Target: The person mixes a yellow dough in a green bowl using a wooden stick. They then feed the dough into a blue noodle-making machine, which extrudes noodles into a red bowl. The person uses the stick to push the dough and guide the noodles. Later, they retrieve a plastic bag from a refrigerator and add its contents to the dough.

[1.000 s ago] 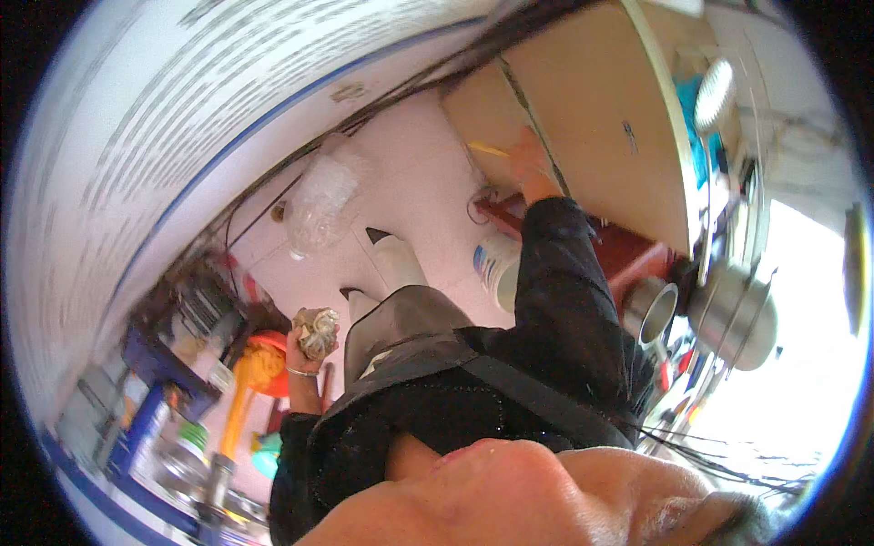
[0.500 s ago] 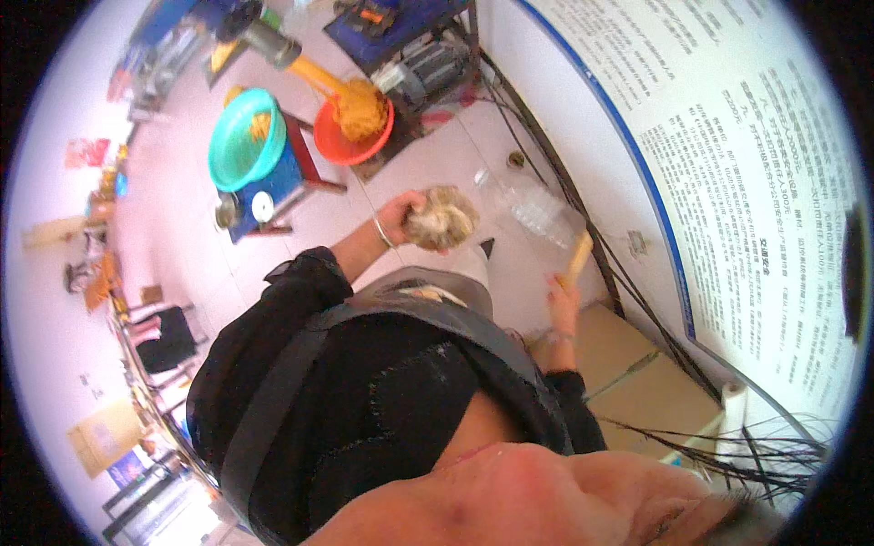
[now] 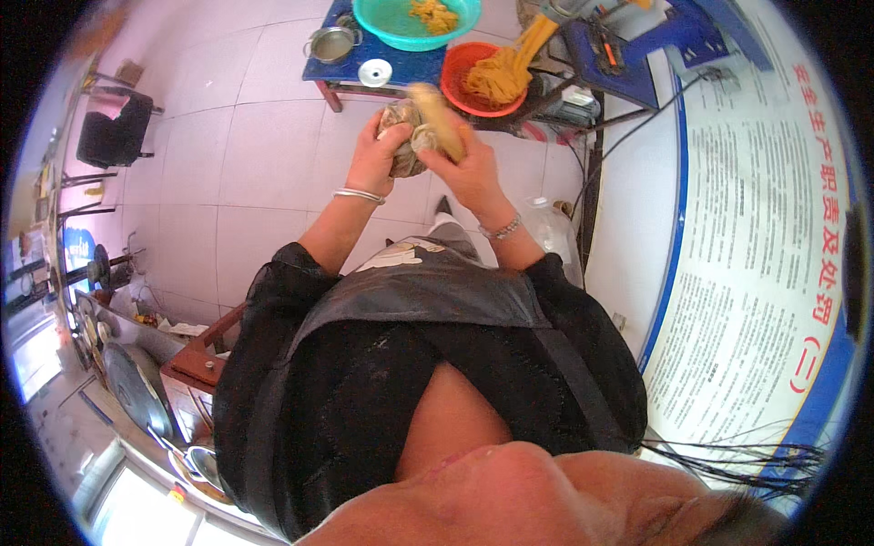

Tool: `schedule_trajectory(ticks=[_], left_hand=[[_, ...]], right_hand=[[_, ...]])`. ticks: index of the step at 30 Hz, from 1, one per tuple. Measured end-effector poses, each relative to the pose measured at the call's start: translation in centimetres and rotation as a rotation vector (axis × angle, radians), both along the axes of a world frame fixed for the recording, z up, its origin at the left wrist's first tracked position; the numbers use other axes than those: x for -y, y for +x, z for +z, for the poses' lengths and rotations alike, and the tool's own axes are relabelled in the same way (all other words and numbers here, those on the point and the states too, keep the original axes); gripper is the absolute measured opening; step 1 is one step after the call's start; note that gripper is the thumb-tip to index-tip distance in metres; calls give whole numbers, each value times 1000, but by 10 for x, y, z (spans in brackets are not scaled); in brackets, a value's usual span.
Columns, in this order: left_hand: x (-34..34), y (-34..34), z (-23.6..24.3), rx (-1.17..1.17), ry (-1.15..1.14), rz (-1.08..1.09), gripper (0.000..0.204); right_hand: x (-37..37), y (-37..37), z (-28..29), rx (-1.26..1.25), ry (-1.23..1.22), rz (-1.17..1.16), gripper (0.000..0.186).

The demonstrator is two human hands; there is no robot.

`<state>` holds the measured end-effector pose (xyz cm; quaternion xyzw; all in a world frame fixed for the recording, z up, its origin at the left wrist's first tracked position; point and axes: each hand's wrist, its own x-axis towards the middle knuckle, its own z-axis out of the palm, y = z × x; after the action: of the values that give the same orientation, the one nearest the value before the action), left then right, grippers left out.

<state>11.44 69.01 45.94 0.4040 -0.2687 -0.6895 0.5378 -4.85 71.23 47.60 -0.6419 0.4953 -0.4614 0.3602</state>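
While clasped, both hands grip bundle.

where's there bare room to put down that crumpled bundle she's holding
The blue table is crowded: green basin, orange basin, metal pot. Bare room is the tiled floor between that table and the black chair.

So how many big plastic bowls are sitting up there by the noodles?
2. The green basin sits on the blue table at the top. The red basin, full of yellow noodles, is just to its right. More could be hidden past the picture's edge.
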Motion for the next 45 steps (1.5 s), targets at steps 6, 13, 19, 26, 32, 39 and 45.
schedule_trajectory(ticks=[6, 13, 19, 26, 32, 39, 45], left_hand=[[65, 103, -65, 225, -76, 4, 40], [155, 250, -72, -135, 338, -44, 54], [186, 405, -72, -217, 277, -176, 53], [267, 448, -97, -220, 518, -99, 52], [361, 451, -84, -145, 428, -425, 47], [426, 425, -84, -15, 403, -519, 51], [449, 380, -106, -177, 583, -451, 49]], right_hand=[[86, 78, -7, -321, -428, 357, 25], [257, 37, -17, -207, -9, -261, 24], [373, -113, -27, -492, 196, -677, 26], [415, -166, -16, -1188, 357, -822, 22], [441, -124, 24, -1283, 423, -870, 55], [494, -99, 55, -1128, 675, -1026, 30], [509, -96, 50, -1083, 735, -1005, 29]])
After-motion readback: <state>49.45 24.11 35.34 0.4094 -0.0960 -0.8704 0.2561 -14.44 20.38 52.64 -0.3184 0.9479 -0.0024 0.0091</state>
